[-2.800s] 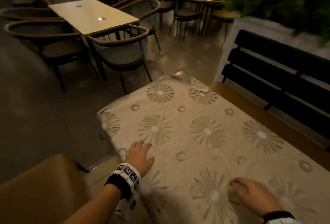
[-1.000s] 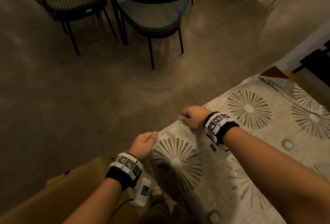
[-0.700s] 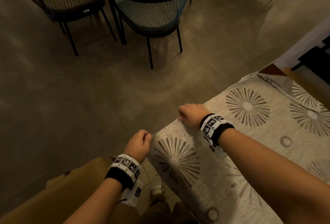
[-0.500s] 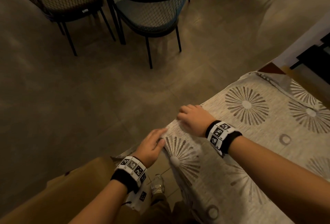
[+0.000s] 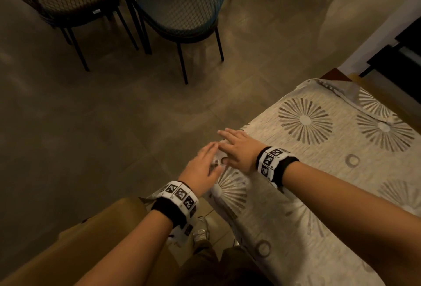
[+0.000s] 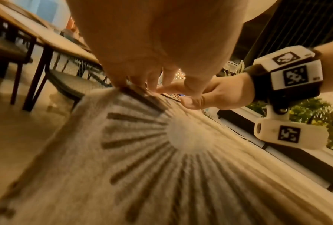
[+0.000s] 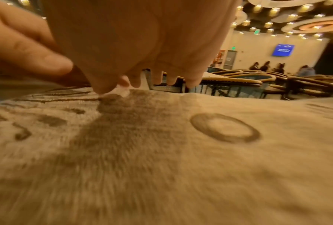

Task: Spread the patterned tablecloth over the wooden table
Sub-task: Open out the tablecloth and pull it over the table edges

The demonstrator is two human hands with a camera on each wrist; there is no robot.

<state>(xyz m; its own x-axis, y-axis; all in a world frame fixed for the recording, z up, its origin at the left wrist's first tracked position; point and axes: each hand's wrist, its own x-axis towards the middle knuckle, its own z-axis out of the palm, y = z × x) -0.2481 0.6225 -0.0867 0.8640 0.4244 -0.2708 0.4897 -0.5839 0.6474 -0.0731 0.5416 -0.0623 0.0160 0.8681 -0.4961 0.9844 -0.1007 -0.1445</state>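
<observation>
The beige tablecloth [image 5: 319,171] with grey sunburst and ring patterns covers the table on the right of the head view, and its left edge hangs over the side. Both hands lie flat at the cloth's near left corner. My left hand [image 5: 201,167] rests on the corner with straight fingers, fingertips pressing the cloth [image 6: 162,159] in the left wrist view. My right hand [image 5: 237,149] lies just beyond it, fingers stretched toward the edge, palm on the cloth [image 7: 181,152]. A strip of wooden table [image 5: 387,94] shows at the far right.
Two dark mesh chairs with wooden rims [image 5: 182,12] stand on the tiled floor beyond the table. A tan padded seat [image 5: 79,240] is at my lower left. A black bench [image 5: 405,57] sits at the far right. My shoe [image 5: 200,231] shows below the cloth's edge.
A second ago both hands pinched the cloth's left edge with curled fingers. They have since let go, flattened out and come together on the corner.
</observation>
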